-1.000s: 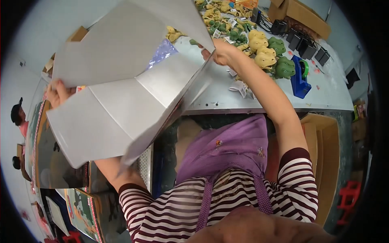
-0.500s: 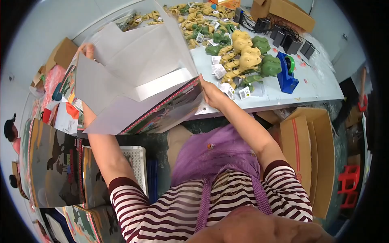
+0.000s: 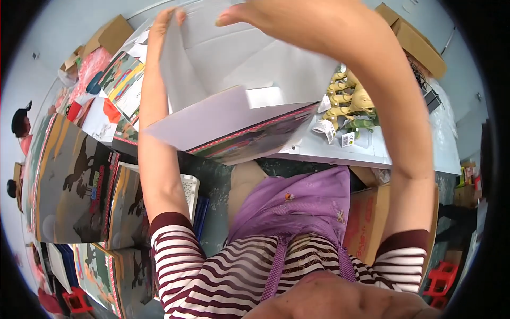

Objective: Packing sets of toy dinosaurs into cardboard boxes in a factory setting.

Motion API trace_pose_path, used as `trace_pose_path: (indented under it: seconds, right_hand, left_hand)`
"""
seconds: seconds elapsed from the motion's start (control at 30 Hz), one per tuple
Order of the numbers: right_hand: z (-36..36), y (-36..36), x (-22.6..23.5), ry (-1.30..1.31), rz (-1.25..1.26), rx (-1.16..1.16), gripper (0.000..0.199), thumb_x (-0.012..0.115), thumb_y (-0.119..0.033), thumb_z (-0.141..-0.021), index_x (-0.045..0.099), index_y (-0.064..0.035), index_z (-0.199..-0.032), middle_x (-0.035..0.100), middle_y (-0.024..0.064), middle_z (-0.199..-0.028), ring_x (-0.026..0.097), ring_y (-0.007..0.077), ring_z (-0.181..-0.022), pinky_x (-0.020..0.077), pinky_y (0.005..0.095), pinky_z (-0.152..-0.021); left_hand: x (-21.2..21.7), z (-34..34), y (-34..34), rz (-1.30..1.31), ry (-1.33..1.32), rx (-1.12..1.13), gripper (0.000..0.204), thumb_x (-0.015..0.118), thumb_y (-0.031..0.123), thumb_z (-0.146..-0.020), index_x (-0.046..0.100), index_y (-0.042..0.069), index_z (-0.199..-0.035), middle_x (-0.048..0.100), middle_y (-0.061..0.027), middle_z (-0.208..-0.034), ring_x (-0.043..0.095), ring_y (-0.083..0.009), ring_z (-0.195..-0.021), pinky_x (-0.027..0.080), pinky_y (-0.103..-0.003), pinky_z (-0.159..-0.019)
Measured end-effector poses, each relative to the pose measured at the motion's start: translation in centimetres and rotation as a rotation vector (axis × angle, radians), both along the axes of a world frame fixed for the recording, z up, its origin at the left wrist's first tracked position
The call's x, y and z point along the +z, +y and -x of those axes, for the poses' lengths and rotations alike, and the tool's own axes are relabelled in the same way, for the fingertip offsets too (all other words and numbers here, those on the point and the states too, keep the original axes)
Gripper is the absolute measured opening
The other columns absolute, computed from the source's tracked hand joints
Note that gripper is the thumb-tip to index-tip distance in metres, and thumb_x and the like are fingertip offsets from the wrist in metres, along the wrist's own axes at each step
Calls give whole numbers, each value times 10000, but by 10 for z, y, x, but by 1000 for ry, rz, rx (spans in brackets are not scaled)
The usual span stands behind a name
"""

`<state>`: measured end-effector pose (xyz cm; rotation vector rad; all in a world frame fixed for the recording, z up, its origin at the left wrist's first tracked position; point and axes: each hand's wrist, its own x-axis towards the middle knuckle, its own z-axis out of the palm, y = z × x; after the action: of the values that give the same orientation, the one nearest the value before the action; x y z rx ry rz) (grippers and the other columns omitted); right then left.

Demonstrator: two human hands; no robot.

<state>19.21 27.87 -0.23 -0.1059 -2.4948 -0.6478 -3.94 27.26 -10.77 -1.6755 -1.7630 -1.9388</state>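
"Where's the box (image 3: pixel 212 119)?"
"Before me, opening facing up, over the worktop (image 3: pixel 372 148)'s near edge. My left hand (image 3: pixel 168 20) grips its far-left edge; my right hand (image 3: pixel 260 13) is above it, grip impossible to tell."

The box (image 3: pixel 255 64) stretches between the left hand (image 3: pixel 167 20), at its left side, and the right hand (image 3: pixel 265 11), by its far part. Right of the right hand and nearer the body, toys (image 3: pixel 358 100) lie on the table (image 3: pixel 345 152), a carton (image 3: pixel 419 47) farther right. Left of the left hand and nearer the body stand packs (image 3: pixel 74 183), a tray (image 3: pixel 190 187) to their right.
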Motion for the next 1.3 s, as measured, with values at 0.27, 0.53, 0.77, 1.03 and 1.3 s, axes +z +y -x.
trace_pose_path:
  seconds: [0.27,0.53,0.77,1.03,1.3]
  right_hand:
    - [61,56,-14,-360,300,-374,257,614,-158,-766,582,38,-929,624,217,-894,599,355,-869,473,424,-746]
    - [61,87,-40,-59,274,-20,229,530,-206,-842,586,13,-877,607,227,-763,598,374,-764,459,453,-679]
    - [67,67,-47,-157,326,-118,226,535,-241,-841,565,-20,-804,595,214,-734,583,380,-727,450,456,-654]
    - [-15,32,-13,425,-255,-39,375,592,-299,-829,548,-17,-1073,597,146,-994,543,252,-959,423,379,-845]
    - [-47,70,-39,491,1351,174,548,521,-381,-875,425,23,-1234,539,124,-1103,509,177,-1014,388,302,-902]
  left_hand:
    - [-6,1,23,-45,-81,-290,325,497,314,-913,575,4,-976,502,-115,-1080,472,-132,-877,382,-196,-767]
    - [-22,-33,-16,-414,-323,-590,428,503,442,-878,542,67,-1080,544,-27,-1017,484,-142,-937,384,-253,-781]
    - [-43,-1,-10,-408,-479,-675,461,386,466,-927,526,38,-1020,453,10,-811,406,-99,-779,344,-203,-731]
    - [-40,4,-7,-374,-313,-618,433,359,435,-944,535,39,-956,456,19,-773,403,-82,-760,339,-192,-725]
    - [-38,11,-4,-202,-318,-412,558,372,588,-879,554,61,-880,560,-4,-840,439,-88,-720,377,-223,-678]
